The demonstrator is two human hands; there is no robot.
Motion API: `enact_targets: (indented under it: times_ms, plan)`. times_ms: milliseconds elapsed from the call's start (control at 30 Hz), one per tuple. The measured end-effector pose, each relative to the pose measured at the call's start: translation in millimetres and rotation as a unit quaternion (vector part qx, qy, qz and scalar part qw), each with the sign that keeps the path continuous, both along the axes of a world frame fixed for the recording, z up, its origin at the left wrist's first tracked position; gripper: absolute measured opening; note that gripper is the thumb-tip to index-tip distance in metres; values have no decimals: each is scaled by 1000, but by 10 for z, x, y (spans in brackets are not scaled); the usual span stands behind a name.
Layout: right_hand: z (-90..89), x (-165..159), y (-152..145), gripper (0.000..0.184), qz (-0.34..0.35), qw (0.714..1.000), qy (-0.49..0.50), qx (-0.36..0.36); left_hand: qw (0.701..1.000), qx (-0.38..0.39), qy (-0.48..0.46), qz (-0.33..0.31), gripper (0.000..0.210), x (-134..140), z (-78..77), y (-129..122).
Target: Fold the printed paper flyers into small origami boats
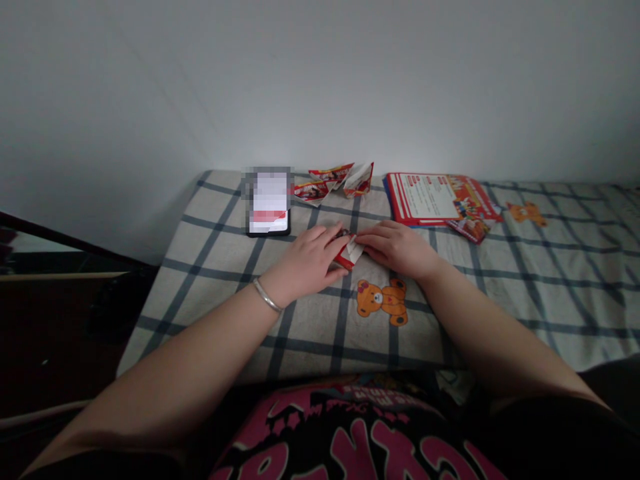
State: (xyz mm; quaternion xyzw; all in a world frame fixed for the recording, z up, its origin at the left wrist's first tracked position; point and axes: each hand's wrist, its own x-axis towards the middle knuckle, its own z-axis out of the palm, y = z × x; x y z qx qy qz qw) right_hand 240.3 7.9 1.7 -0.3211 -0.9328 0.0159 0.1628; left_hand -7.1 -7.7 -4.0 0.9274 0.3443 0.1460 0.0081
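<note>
Fingertips of both hands meet on a small folded piece of red-and-white paper [350, 253], pinning it flat against the checked bedsheet [525, 267]. Left hand [307, 261] comes in from the left with its fingers curled together over the paper's left end, thumb tucked under near the lower edge. Right hand [397, 248] lies flatter, fingers held together and pointing left, tips pressing on the paper's right end. So neither hand is spread apart, both are closed down on the same little piece.

The paper sits right between the two hands, more or less dead centre, its long axis tilted a bit, running from upper left to lower right as far as I can tell, since most of it is hidden under the fingers. Both hands are touching it, neither is really nearer.

Just below the hands there's an orange teddy bear print [383, 301] on the sheet. Further back, near the wall, lie a phone [269, 203] with a lit screen, a few already folded paper bits [334, 180] in the same red and white, and a stack of red leaflets [440, 198] off to the right. A silver bangle [267, 296] sits on the left wrist.
</note>
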Motion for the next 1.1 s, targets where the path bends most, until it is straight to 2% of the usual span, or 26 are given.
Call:
enact_targets:
  times_ms: [100, 267, 433, 600, 767, 900, 1100]
  plan:
    - [-7, -29, -15, 29, -22, 1000, -1, 18, 999, -24, -33, 2, 62, 0, -15, 27]
    - [-11, -169, -99, 33, -91, 995, 10, 47, 994, -44, -94, 28, 41, 20, -37, 86]
    - [-27, -251, -126, 29, -142, 989, 47, 14, 992, -29, -113, 47, 34, 33, -69, 99]
    - [-31, -278, -113, 24, -169, 978, 113, -35, 990, -42, -118, 62, 31, 60, -35, 118]
    - [-11, -347, -127, 21, -204, 962, 162, -78, 983, -75, -136, 100, 25, 125, 2, 162]
    - [-16, -358, -126, 16, -233, 944, 202, -114, 978, -68, -145, 133, 22, 129, -23, 177]
    - [-22, -348, -129, 14, -261, 939, 185, -122, 962, -93, -194, 170, 15, 90, -26, 147]
